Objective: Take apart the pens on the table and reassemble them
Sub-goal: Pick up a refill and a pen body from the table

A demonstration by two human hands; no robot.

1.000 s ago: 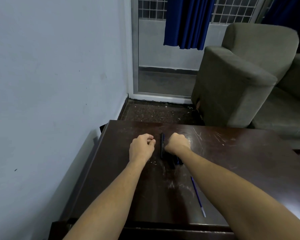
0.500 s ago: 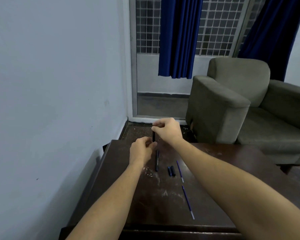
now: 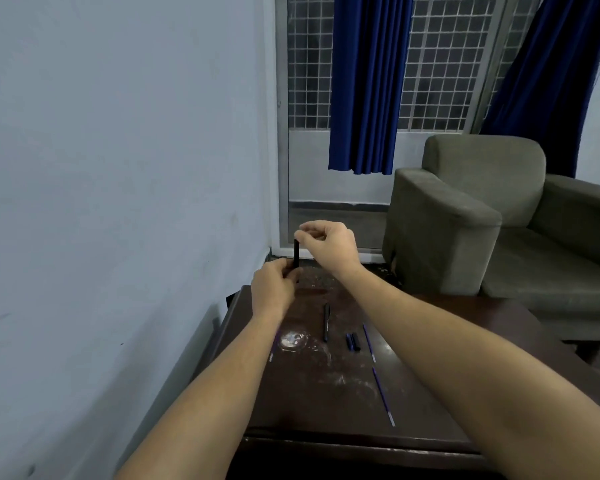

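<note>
- Where the scuffed dark table runs nearest the viewer, a thin blue refill lies flat, with a second refill beyond it.
- Two short dark-blue pieces lie side by side, with a slim black pen just to their left.
- Left hand grips the lower end of an upright, smooth black barrel, held above the table's far edge.
- Right hand pinches its top.
</note>
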